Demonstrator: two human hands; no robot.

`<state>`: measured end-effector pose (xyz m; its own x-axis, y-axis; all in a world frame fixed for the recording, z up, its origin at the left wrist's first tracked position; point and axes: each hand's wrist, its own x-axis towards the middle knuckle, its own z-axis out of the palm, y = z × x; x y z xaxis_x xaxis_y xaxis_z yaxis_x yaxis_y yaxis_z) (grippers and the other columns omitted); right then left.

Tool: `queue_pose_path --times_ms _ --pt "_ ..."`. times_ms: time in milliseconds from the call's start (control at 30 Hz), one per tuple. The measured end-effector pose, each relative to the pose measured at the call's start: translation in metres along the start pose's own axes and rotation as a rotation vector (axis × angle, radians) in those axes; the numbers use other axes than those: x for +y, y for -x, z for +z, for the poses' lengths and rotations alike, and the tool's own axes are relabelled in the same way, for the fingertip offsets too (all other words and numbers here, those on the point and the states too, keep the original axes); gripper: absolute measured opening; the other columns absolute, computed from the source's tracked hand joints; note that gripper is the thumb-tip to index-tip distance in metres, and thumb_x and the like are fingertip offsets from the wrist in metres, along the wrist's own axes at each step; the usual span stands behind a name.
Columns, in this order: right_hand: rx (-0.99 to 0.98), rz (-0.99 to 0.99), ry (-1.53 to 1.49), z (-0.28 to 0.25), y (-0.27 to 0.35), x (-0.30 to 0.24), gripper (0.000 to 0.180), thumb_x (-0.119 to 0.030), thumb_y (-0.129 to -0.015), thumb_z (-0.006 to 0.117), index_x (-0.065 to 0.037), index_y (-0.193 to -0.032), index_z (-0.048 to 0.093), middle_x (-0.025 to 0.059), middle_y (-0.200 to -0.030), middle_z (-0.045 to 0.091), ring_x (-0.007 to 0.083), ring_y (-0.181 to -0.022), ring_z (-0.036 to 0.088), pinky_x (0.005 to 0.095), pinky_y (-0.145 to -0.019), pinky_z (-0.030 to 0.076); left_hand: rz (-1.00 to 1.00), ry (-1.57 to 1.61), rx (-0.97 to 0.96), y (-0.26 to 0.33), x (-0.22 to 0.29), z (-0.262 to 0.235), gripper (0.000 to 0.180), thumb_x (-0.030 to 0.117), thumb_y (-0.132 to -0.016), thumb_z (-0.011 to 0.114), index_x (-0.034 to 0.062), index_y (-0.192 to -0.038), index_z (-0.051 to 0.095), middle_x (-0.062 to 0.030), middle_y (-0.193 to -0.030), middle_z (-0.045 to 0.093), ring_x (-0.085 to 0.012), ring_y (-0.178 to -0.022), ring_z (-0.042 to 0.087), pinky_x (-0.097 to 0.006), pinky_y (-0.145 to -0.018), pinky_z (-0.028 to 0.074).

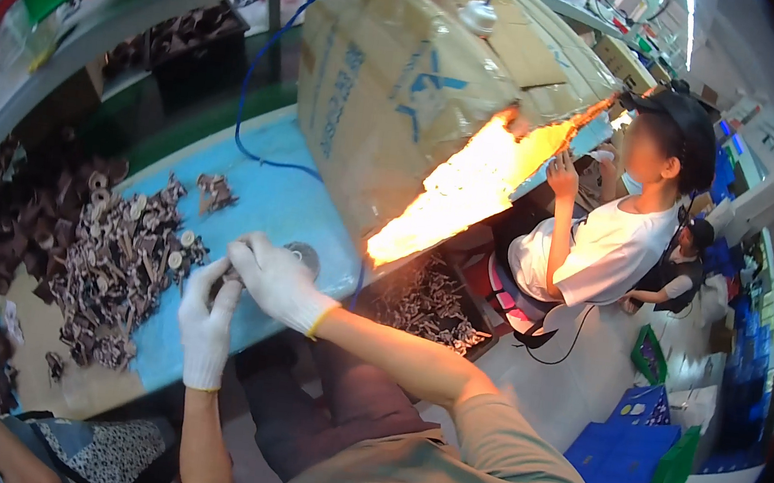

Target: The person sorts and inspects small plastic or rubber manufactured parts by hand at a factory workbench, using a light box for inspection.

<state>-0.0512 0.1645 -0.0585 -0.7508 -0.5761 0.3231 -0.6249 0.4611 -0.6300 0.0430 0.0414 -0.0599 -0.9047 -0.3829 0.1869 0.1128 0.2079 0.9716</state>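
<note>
Head view: blue worktable (286,206), cluttered workshop.

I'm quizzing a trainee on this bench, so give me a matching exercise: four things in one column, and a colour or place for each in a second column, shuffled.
Things:
1. gloves
2. cable
3. box
4. brown parts

Colour or place:
A. heaped on the mat, left of the hands
B. white, on both hands
C. blue, hanging from above down to the mat
D. tan cardboard, standing behind the mat

Pairs: 1-B, 2-C, 3-D, 4-A
</note>
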Motion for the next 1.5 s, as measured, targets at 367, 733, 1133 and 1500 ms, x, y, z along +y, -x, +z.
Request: queue_pose_path --times_ms 367,733,1133,1500 --pt "-0.532 -0.027 0.653 -0.146 0.093 0.070 0.024 -0.028 -0.104 0.052 -0.009 -0.105 0.066 0.0118 -0.086 0.070 0.0301 -0.070 0.073 0.0470 -0.061 0.058 0.547 -1.372 0.271 -0.071 -0.025 -0.055 0.029 0.009 -0.087 0.071 0.0026 -0.115 0.070 -0.0154 -0.117 0.067 -0.0372 -0.114 0.062 -0.047 -0.104 0.047" --pt "-0.402 0.465 0.739 -0.197 -0.047 0.327 0.071 -0.069 -0.095 0.047 -0.009 -0.124 0.073 0.0190 -0.128 0.070 0.0403 -0.116 0.067 0.0542 -0.103 0.049 0.063 -0.561 0.029 -0.006 -0.026 0.046 0.021 0.007 -0.098 0.062 -0.0044 -0.114 0.069 -0.0192 -0.113 0.070 -0.0340 -0.105 0.068 -0.038 -0.096 0.052" --pt "-0.158 -0.123 1.517 -0.188 -0.015 0.301 0.046 -0.046 -0.095 0.064 -0.002 -0.089 0.075 0.0176 -0.097 0.076 0.0375 -0.090 0.070 0.0494 -0.081 0.053 -0.065 -0.431 0.125 0.012 -0.034 0.036 0.024 0.010 -0.099 0.062 -0.0050 -0.116 0.070 -0.0170 -0.109 0.071 -0.0285 -0.101 0.068 -0.036 -0.095 0.052" --pt "0.153 -0.170 0.042 -0.048 0.050 0.063 0.020 0.000 -0.085 0.073 -0.004 -0.105 0.070 0.0122 -0.102 0.072 0.0304 -0.091 0.072 0.0369 -0.077 0.058 -0.458 0.258 -0.176 -0.021 -0.026 0.058 0.041 0.028 -0.107 0.053 -0.0022 -0.131 0.066 -0.0101 -0.097 0.073 -0.0142 -0.081 0.068 -0.027 -0.070 0.055"
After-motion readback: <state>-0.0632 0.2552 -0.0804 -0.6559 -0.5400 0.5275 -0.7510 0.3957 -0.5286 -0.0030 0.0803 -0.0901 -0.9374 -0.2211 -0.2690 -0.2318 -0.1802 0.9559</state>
